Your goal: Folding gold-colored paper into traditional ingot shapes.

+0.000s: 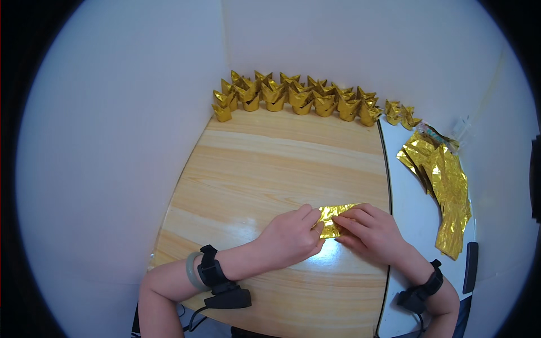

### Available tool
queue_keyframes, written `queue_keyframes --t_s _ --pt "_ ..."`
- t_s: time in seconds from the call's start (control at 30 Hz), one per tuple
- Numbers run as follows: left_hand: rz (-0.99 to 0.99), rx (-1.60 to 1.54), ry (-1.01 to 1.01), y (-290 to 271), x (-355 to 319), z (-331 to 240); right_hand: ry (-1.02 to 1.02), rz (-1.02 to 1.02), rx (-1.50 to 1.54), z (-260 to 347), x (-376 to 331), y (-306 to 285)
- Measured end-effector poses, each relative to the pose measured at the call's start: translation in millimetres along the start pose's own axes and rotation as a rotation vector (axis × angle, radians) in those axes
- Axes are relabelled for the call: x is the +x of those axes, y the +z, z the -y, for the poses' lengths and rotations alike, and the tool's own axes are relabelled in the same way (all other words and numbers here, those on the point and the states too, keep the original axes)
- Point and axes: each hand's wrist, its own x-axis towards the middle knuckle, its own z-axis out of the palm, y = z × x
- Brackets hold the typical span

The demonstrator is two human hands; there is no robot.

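Between my two hands is a small folded piece of gold foil paper (329,216), held just above the wooden table near its right side. My left hand (292,235) pinches the left end of the foil, fingers curled in. At the other end my right hand (369,232) grips the foil, with thumb and fingers on its right part. The fingers cover both ends, so only the shiny middle and the upper edge show.
Rows of folded gold paper ingots (301,101) line the table's far edge, with a few more (400,112) to their right. Loose gold foil sheets (451,188) lie on the white side table (408,225). White walls (129,141) rise left and behind. A dark bar-shaped object (470,267) sits at the right.
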Motion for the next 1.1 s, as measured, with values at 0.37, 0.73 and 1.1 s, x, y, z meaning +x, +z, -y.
queue_keyframes --t_s 0.37,0.73,1.1 --pt "0.058 -0.313 -0.263 -2.3 -3.6 -6.5 0.136 0.121 0.105 -4.4 -2.9 -7.1" --pt "0.211 -0.395 -0.561 -6.5 3.9 -10.8 0.366 0.008 0.191 7.6 -4.9 8.8" --pt "0.162 -0.385 -0.481 0.4 0.4 -3.4 0.612 0.085 0.383 4.9 0.5 4.5"
